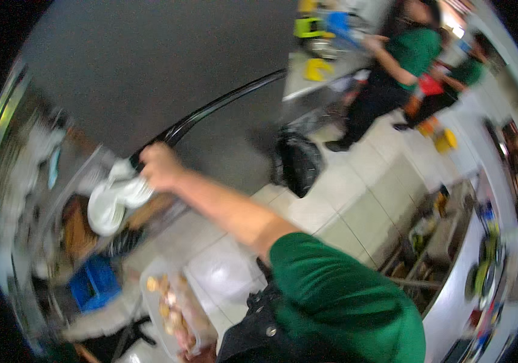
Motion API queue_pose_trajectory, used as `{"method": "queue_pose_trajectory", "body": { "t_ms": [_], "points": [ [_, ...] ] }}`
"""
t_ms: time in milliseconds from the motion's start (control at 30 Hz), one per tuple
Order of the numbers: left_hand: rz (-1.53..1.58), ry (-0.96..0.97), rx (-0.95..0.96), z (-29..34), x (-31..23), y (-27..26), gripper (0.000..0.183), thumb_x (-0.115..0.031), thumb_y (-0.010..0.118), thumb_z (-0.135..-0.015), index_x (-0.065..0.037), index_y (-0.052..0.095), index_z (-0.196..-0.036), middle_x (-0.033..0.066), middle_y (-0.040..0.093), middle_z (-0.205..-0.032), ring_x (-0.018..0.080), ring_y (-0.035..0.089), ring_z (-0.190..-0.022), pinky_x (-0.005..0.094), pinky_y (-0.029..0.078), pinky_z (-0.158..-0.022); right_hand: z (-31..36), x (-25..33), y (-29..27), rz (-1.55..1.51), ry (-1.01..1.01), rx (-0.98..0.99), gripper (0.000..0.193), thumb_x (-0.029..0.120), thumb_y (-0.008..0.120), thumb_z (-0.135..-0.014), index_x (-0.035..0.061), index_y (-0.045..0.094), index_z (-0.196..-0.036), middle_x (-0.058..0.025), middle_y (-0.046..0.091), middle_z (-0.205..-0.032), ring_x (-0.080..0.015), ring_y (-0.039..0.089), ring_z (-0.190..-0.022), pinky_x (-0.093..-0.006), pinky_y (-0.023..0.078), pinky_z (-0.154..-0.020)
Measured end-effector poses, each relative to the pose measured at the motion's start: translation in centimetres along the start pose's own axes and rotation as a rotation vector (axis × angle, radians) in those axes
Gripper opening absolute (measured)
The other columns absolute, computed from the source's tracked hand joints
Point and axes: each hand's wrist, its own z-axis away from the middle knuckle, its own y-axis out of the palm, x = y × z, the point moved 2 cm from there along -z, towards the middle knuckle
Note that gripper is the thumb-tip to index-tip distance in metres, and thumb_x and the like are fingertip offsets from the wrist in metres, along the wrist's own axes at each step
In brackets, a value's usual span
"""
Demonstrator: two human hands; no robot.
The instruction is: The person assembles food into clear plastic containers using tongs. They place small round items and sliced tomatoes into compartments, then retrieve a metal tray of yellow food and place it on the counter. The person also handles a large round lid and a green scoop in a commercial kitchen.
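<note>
My right hand, at the end of my outstretched arm in a green sleeve, is closed round the black edge trim of a large dark grey door or lid. Just beyond its knuckles are white dishes, blurred and bunched together. Down at the lower edge, a clear plastic tub with several pale and pinkish food pieces is tilted in front of my dark apron. Part of my left hand shows at the tub's near corner, gripping it; most of that hand is out of the picture.
A blue crate stands at the left by a brown carton. A black bag sits on the tiled floor. Two people in green tops work at the upper right beside a counter. At right runs a white worktop with shelving below.
</note>
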Motion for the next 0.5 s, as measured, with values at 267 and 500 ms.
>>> {"method": "queue_pose_trajectory", "body": {
  "t_ms": [267, 500],
  "points": [
    [-0.153, -0.018, 0.154, -5.9, 2.8, 9.3, 0.070, -0.030, 0.063, -0.068, -0.010, 0.046, -0.133, 0.0153, 0.051, -0.128, 0.0359, 0.049, -0.120, 0.0598, 0.045, -0.092, 5.3, -0.3, -6.3, -0.342, -0.187, 0.071, 0.010, 0.018, 0.069, -0.071, 0.0087, 0.065, -0.070, -0.0074, 0.057, -0.087, -0.0279, 0.054, -0.090, -0.0421, 0.040, -0.082],
    [-0.188, 0.020, 0.201, -6.3, 4.1, 10.9, 0.069, -0.029, 0.062, -0.069, -0.010, 0.045, -0.133, 0.0152, 0.051, -0.129, 0.0361, 0.049, -0.121, 0.0599, 0.045, -0.093, 17.9, -3.9, -23.3, -0.912, 0.802, -0.152, 0.022, 0.025, 0.056, -0.097, 0.0087, 0.063, -0.111, 0.0009, 0.060, -0.072, -0.0050, 0.054, -0.059, -0.0195, 0.040, -0.051]
  ]
}}
